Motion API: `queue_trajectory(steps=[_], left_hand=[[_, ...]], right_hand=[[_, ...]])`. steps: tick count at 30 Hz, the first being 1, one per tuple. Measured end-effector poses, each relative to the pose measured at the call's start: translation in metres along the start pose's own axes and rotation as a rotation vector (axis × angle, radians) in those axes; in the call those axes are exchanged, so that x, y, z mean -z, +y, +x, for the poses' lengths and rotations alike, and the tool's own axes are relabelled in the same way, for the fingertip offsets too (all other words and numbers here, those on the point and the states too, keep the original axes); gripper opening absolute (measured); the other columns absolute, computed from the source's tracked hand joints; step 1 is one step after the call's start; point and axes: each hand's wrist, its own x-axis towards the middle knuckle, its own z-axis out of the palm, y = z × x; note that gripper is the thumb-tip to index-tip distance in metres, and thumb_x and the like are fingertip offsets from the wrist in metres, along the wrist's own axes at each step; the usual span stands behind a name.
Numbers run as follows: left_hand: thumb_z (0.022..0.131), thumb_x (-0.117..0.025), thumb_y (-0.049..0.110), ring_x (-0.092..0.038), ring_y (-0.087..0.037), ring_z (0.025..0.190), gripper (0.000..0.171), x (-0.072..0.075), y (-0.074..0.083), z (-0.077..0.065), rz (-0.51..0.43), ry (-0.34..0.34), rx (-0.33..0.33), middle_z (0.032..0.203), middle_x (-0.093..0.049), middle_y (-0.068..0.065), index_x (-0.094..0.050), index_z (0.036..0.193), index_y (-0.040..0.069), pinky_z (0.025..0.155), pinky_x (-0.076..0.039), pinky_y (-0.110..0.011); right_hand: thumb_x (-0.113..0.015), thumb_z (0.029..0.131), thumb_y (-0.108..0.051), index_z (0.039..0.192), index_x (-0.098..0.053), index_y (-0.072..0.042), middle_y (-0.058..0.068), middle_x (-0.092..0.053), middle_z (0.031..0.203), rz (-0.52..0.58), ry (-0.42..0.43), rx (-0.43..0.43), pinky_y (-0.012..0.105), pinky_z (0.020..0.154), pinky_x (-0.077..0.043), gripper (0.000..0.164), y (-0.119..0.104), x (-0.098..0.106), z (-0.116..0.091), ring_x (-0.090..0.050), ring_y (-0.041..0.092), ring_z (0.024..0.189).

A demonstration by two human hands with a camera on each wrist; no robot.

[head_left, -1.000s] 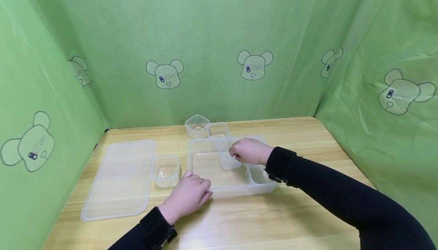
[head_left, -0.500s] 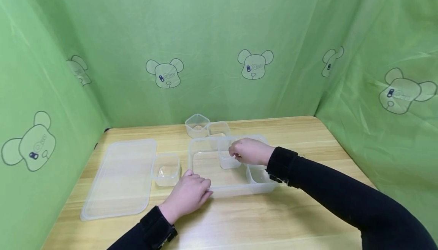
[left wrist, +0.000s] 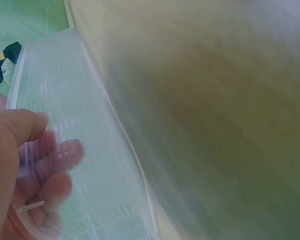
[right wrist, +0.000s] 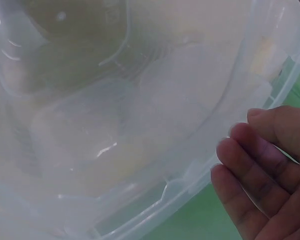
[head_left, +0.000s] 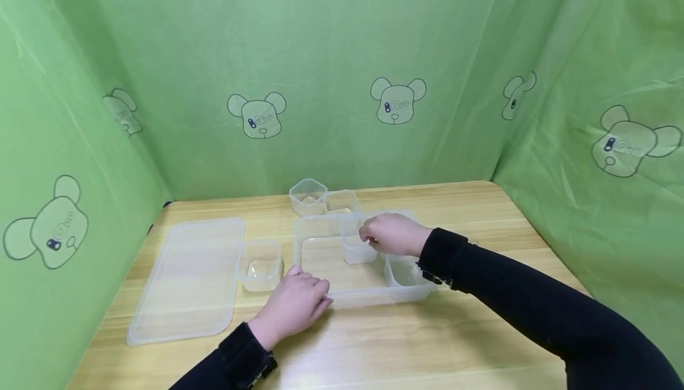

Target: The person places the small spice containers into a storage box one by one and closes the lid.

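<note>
A large clear plastic box (head_left: pixel 363 300) stands open on the table. My left hand (head_left: pixel 297 304) grips its near-left edge, thumb on one side of the see-through wall (left wrist: pixel 94 110) and curled fingers on the other. My right hand (head_left: pixel 395 234) reaches into the box and pinches the rim of a small clear square cup (head_left: pixel 358 253) near the middle. A second small cup (head_left: pixel 404 276) sits in the near-right corner. In the right wrist view the thumb and fingers of the right hand (right wrist: pixel 275 165) are close together at a clear rim; their exact contact is blurred.
Left of the box stands another small clear cup (head_left: pixel 260 283), beside a flat translucent lid (head_left: pixel 187 283). Behind the box are two more small cups, one (head_left: pixel 308 205) left of the other (head_left: pixel 342 202). Green cloth (head_left: pixel 331 81) walls the wooden table (head_left: pixel 374 354) on three sides.
My right hand has shifted very slightly to the right at the small cup. The left hand, the box and the other cups stay where they were.
</note>
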Motion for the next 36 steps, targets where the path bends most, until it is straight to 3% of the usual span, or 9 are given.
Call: queue_trajectory(steps=[15,23,36], left_hand=[[0.093,-0.070,0.036,-0.059,-0.009,0.068,0.023,0.001,0.000,0.000,0.012,-0.034,0.011,0.073,-0.064,0.011,-0.057,0.079,0.022,0.072,-0.038,-0.030],[0.092,-0.070,0.037,-0.059,-0.010,0.069,0.024,0.000,-0.001,0.000,0.008,-0.032,0.015,0.073,-0.065,0.011,-0.057,0.079,0.022,0.073,-0.037,-0.030],[0.094,-0.068,0.038,-0.058,-0.009,0.069,0.024,-0.001,-0.003,-0.001,0.006,-0.057,0.014,0.074,-0.064,0.011,-0.057,0.080,0.022,0.075,-0.038,-0.031]], right_hand=[[-0.070,0.084,0.002,0.086,-0.068,-0.008,-0.001,-0.065,0.082,0.020,0.138,-0.023,0.033,0.070,-0.055,0.010,0.012,0.013,-0.024,-0.061,0.013,0.074],[-0.071,0.089,-0.006,0.096,-0.071,-0.004,0.004,-0.067,0.091,0.002,0.222,-0.142,0.038,0.075,-0.055,0.007,0.012,0.018,-0.045,-0.065,0.018,0.082],[-0.067,0.093,-0.011,0.115,-0.065,0.005,0.018,-0.067,0.107,-0.009,0.319,-0.391,0.050,0.089,-0.052,0.028,0.002,0.000,-0.074,-0.064,0.035,0.100]])
